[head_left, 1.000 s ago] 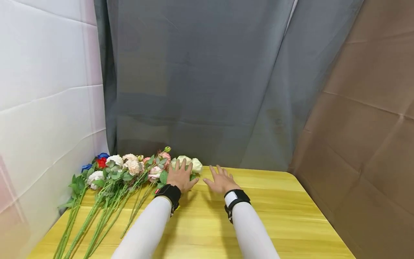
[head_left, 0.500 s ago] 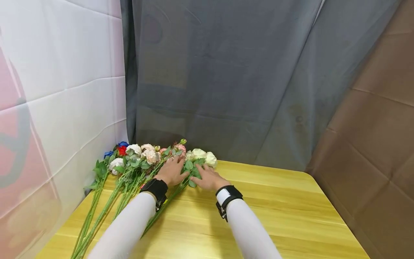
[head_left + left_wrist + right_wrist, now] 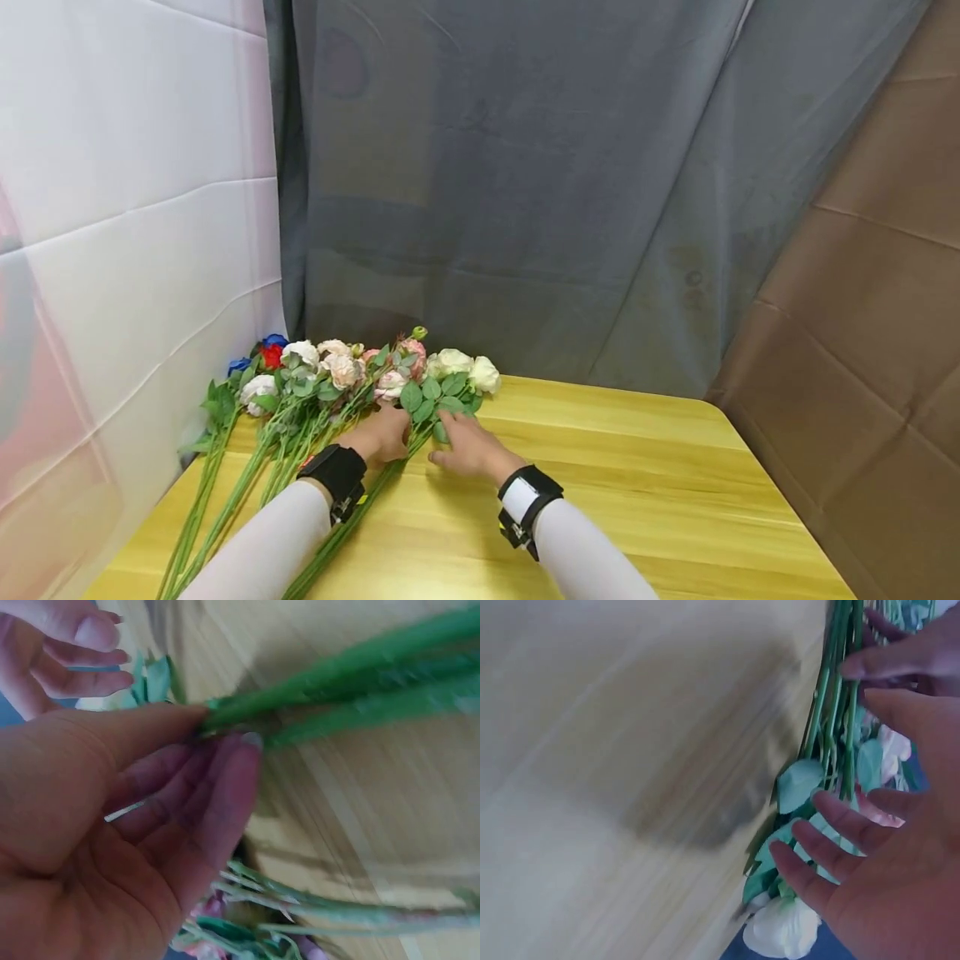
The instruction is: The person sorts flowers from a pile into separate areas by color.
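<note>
White sleeves and black wrist straps

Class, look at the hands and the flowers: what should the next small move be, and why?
Probably close the right hand around the green stems, just below the leaves. The left hand pinches those stems, while the right, fingers spread by the leaves, grips nothing; a second grip might help steady the white roses.

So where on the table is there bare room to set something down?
Widest: the table right of the right hand, bordered by the grey cloth behind and brown cloth beside. A narrower patch lies between the right sleeve and the green stems in the left hand. Crowded: the left side, under mixed flowers.
</note>
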The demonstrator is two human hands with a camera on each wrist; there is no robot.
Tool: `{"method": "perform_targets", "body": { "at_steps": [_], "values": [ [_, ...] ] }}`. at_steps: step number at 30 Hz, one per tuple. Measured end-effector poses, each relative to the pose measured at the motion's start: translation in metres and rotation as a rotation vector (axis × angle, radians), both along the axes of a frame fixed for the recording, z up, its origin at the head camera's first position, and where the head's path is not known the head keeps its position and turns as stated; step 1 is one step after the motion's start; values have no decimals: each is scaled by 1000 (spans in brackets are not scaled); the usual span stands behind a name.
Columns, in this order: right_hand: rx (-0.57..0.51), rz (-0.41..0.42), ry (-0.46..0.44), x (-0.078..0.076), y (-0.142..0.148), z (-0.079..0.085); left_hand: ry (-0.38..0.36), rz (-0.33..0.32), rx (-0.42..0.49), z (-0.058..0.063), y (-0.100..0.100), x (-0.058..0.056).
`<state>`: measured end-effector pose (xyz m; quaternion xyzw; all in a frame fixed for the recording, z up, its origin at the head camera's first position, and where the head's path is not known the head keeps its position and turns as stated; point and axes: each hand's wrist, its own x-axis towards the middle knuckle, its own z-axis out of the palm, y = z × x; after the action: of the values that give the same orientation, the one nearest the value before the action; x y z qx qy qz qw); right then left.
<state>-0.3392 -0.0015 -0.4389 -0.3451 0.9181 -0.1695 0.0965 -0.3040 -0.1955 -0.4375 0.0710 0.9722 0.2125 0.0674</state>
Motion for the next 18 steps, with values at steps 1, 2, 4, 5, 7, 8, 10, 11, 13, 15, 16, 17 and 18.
{"method": "perform_targets", "body": {
  "at_steps": [1, 2, 4, 5, 7, 8, 10, 11, 13, 15, 16, 17, 18],
  "values": [
    [-6, 1, 5, 2, 2, -1, -9, 8, 11, 0, 1, -1],
    [-8, 1, 10, 3, 3, -2, -16, 13, 19, 0, 2, -1],
    [-18, 2, 19, 7, 6, -3, -26, 14, 43, 1, 2, -2],
    [-28, 2, 17, 9, 8, -3, -27, 13, 58, 3, 1, -1],
    [-53, 9, 13, 12, 12, -3, -25, 7, 92, 7, 0, 1],
    [-67, 16, 12, 13, 14, -2, -25, 0, 110, 10, 0, 1],
    [-106, 38, 2, 16, 20, 0, -39, 2, 173, 18, -2, 3],
    [-124, 51, -5, 17, 23, 2, -45, 6, 206, 22, -2, 4],
    [-162, 79, -24, 19, 28, 5, -54, 19, 284, 31, -3, 5],
    [-200, 101, -57, 20, 33, 8, -52, 33, 367, 39, -4, 6],
    [-221, 110, -79, 21, 35, 10, -33, 29, 389, 42, -3, 6],
    [-253, 119, -111, 22, 37, 12, -17, 24, 413, 44, -3, 6],
    [-285, 123, -154, 23, 38, 13, -1, 17, 440, 47, -1, 5]
  ]
}}
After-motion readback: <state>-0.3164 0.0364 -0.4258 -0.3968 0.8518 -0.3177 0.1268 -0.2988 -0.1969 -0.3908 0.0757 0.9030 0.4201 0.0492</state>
